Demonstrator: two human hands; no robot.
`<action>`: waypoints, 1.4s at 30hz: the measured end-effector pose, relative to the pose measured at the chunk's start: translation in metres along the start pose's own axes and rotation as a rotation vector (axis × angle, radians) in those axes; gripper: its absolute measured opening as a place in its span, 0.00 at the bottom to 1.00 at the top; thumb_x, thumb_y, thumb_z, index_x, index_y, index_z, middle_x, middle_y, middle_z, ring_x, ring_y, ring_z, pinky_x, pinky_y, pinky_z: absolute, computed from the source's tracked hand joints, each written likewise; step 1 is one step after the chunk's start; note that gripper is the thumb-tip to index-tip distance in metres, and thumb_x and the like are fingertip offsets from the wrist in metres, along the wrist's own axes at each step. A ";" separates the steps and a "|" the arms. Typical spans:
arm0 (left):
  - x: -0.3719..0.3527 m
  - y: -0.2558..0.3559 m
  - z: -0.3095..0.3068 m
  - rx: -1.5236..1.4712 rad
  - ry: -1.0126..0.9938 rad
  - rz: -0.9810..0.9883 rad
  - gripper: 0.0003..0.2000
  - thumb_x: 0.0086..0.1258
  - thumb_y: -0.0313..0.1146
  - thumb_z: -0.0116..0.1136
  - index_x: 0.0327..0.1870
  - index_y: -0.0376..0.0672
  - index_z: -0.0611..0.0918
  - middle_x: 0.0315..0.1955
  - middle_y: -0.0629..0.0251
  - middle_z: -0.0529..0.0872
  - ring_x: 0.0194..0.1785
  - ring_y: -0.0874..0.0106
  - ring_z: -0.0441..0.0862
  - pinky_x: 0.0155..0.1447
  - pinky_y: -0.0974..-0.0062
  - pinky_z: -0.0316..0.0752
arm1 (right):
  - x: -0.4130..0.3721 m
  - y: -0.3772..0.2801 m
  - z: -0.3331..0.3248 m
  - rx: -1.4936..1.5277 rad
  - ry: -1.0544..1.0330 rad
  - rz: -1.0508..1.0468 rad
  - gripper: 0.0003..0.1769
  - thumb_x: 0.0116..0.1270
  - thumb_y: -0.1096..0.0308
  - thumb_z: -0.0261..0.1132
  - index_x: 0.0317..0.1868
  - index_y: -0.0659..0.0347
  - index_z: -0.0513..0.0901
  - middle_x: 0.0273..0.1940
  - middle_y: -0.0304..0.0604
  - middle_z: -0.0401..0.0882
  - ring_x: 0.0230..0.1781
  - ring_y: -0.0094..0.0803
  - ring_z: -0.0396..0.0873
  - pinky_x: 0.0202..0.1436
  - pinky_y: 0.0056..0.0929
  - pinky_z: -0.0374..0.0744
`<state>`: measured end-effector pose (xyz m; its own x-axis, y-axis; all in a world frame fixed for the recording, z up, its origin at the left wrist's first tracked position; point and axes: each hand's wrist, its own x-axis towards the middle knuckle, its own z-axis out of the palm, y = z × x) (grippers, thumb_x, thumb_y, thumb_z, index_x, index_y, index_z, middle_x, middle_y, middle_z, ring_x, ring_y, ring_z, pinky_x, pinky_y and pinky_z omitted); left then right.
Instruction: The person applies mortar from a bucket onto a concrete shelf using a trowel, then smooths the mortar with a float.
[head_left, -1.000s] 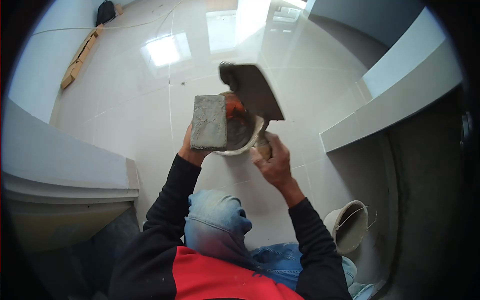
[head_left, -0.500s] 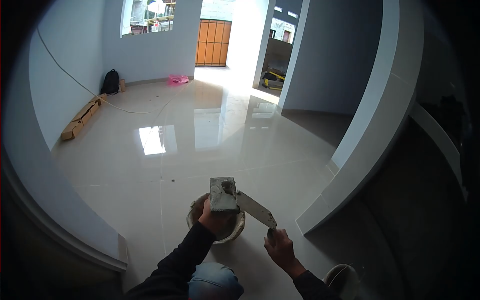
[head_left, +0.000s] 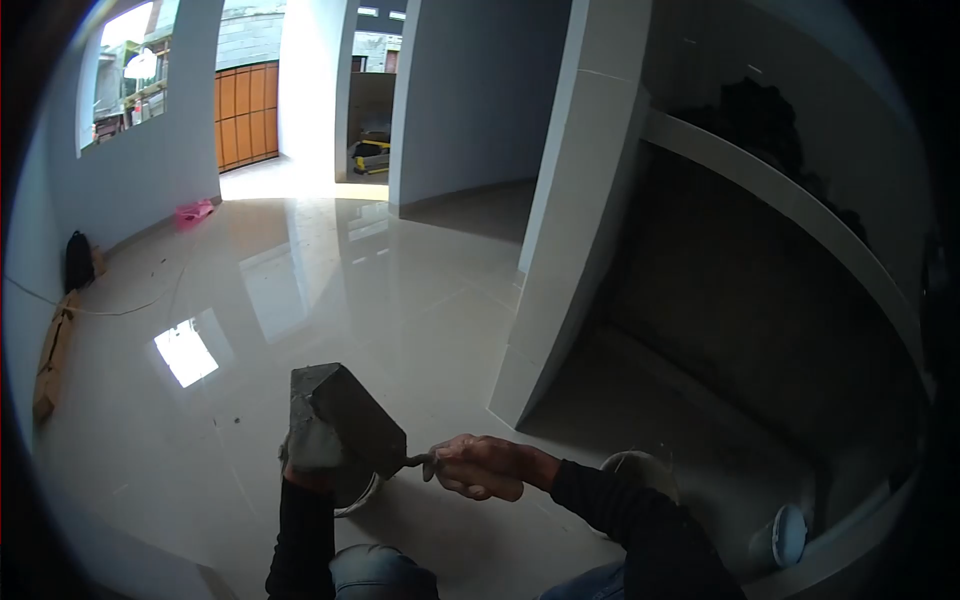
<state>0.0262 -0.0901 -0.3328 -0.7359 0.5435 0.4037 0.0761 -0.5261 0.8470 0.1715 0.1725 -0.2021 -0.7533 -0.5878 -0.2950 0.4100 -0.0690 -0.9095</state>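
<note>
My right hand point(head_left: 485, 467) is closed round the handle of a trowel point(head_left: 365, 420), whose broad blade lies against a grey mortar-covered block point(head_left: 315, 435). That block rests on my left hand point(head_left: 308, 478), which is mostly hidden beneath it; only the wrist and part of the hand show. Below and behind the block is a round bucket point(head_left: 360, 497), with just its right rim visible.
A second bucket point(head_left: 640, 470) stands right of my right forearm, and a small pale container point(head_left: 788, 535) is farther right. A tiled pillar point(head_left: 545, 330) rises ahead. Long cardboard boxes point(head_left: 55, 355), a black backpack point(head_left: 79, 262) and a pink bag point(head_left: 194, 212) lie left.
The view has turned right. The trowel has swung from the block's right side to over it, its blade now seen broad. My right hand has come closer to the block.
</note>
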 end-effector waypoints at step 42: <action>0.170 0.074 0.335 -0.377 -0.539 -0.059 0.18 0.79 0.44 0.44 0.49 0.38 0.79 0.35 0.70 0.83 0.33 0.85 0.79 0.36 0.85 0.76 | -0.310 -0.094 0.099 -1.586 1.460 -0.187 0.18 0.63 0.61 0.67 0.44 0.69 0.77 0.26 0.49 0.75 0.24 0.38 0.75 0.30 0.34 0.74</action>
<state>0.1318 0.1825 -0.0852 -0.2839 0.7781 0.5603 -0.2664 -0.6253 0.7335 0.4176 0.2819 0.0040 -0.7923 0.2658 0.5493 0.2290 0.9639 -0.1360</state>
